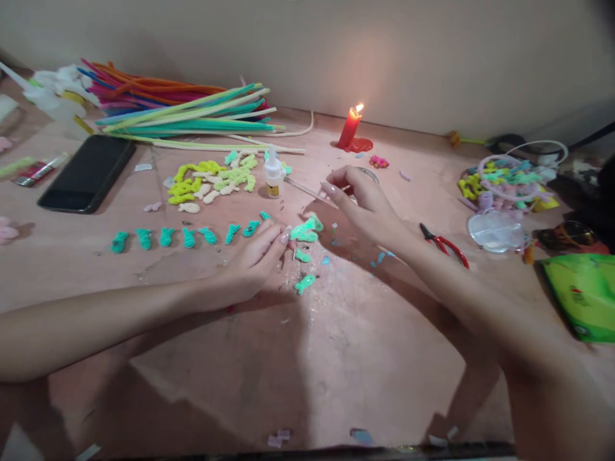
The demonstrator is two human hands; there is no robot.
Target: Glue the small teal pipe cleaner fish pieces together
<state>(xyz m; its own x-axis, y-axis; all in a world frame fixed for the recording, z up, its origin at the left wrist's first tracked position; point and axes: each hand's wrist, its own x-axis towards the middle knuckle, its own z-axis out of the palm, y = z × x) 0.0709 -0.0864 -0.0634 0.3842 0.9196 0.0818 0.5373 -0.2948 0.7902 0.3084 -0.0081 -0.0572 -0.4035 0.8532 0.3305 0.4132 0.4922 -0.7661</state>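
My left hand (254, 262) is closed, its fingertips pinched at the left end of a mint-green pipe-cleaner piece (303, 232). Just below lie a small mint-green piece (302, 255) and a fish-shaped one (305, 283). My right hand (360, 202) pinches a thin pale stick (310, 192), which points left toward a small glue bottle (273, 179) with a white cap. A row of teal fish-shaped pipe-cleaner pieces (189, 238) extends left from my left hand. Behind it, yellow, cream and light green shapes (211, 179) lie in a pile.
A lit red candle (350, 128) stands in melted wax at the back. Long pipe cleaners (192, 115) and a black phone (89, 173) lie left. To the right are red-handled pliers (446, 246), a clear lid (497, 230), a heap of coloured pieces (509, 182) and a green packet (583, 294).
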